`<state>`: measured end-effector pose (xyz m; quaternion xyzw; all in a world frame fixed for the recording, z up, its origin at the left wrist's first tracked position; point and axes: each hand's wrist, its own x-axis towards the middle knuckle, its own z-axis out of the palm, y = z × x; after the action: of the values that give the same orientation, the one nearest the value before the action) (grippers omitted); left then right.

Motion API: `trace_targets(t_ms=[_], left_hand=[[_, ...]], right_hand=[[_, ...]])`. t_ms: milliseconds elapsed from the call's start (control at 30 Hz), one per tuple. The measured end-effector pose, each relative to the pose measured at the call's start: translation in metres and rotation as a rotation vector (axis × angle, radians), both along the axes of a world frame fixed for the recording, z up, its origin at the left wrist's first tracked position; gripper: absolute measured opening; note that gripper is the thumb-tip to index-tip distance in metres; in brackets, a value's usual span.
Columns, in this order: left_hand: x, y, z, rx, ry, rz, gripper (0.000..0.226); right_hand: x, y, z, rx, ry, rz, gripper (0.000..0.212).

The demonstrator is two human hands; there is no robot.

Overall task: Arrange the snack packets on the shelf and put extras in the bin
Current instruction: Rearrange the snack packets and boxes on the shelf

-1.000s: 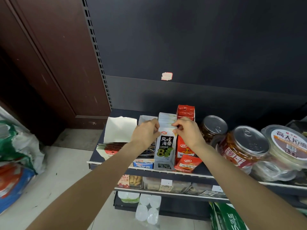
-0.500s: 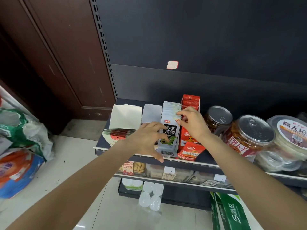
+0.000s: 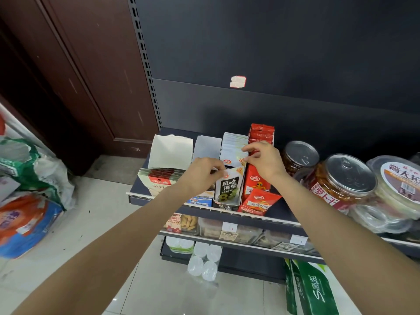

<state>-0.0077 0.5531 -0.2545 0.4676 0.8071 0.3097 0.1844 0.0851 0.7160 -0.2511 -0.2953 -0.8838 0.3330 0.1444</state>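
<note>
A row of white seaweed snack packets (image 3: 234, 146) stands in a display box on the dark top shelf (image 3: 281, 212). My left hand (image 3: 200, 176) pinches the top corner of the front white-and-black packet (image 3: 229, 185), which is tilted forward. My right hand (image 3: 261, 160) pinches the top edge of the packet behind it. Right of them stands a box of red packets (image 3: 261, 131), with a loose red packet (image 3: 258, 201) leaning at its front. No bin is recognisable.
Left on the shelf are an open white box (image 3: 170, 151) with flat packets (image 3: 161, 176) and a grey box (image 3: 208, 146). Jars with metal lids (image 3: 341, 178) and a plastic tub (image 3: 397, 185) stand right. Lower shelves hold snacks; bags (image 3: 29, 201) lie on the floor left.
My left hand rose from the front of the white packets to pinch the front packet's top corner and tilt it forward. My right hand stayed at the packets' tops.
</note>
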Motion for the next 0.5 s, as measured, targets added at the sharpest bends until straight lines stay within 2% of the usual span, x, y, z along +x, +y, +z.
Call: trace_targets(t_ms=[267,400,500], left_hand=[[-0.011,-0.007,0.029,0.23,-0.142,0.255,0.014],[-0.019,-0.017,0.049,0.401,-0.231,0.32,0.015],[-0.02,-0.024,0.065,0.527,-0.329,0.339,0.013]], right_hand=[[-0.001,-0.002,0.009,-0.004,-0.053,0.019,0.028],[0.007,-0.012,0.025,0.06,0.04,-0.051,0.023],[0.013,-0.022,0.037,-0.117,-0.067,-0.079,0.038]])
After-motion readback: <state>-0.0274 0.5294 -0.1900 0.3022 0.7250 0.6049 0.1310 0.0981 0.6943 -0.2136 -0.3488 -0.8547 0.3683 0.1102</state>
